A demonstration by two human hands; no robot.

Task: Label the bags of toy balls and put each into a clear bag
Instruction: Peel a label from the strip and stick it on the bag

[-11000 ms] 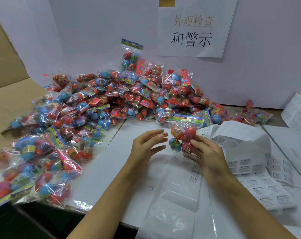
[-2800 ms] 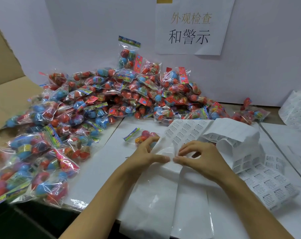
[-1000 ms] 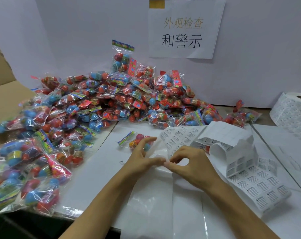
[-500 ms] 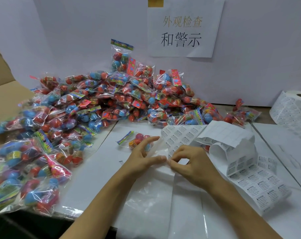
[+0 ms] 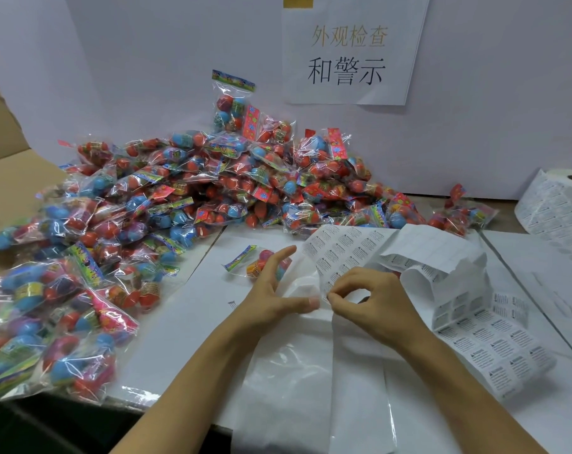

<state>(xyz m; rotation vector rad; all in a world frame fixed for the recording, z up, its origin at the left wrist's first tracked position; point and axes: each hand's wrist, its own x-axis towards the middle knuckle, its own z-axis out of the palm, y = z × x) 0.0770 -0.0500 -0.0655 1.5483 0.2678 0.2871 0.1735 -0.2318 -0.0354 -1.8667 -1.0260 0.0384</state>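
Ball bag (image 5: pixel 260 262) beyond left grip (image 5: pixel 275 294)

We face a pale lavender-white wall (image 5: pixel 474 93) that closes off the far side of the table (image 5: pixel 180 322). A white paper sign (image 5: pixel 350 50) hangs on it with printed characters, the upper row gold, the lower black, and a strip of tan tape (image 5: pixel 297 1) at its top edge. White sheets cover the tabletop; a bare brown strip shows at the far right, just under the wall. On our left a brown cardboard flap (image 5: pixel 3 178) leans up and outward. Below the table's near edge everything is dark. The light is soft and even.
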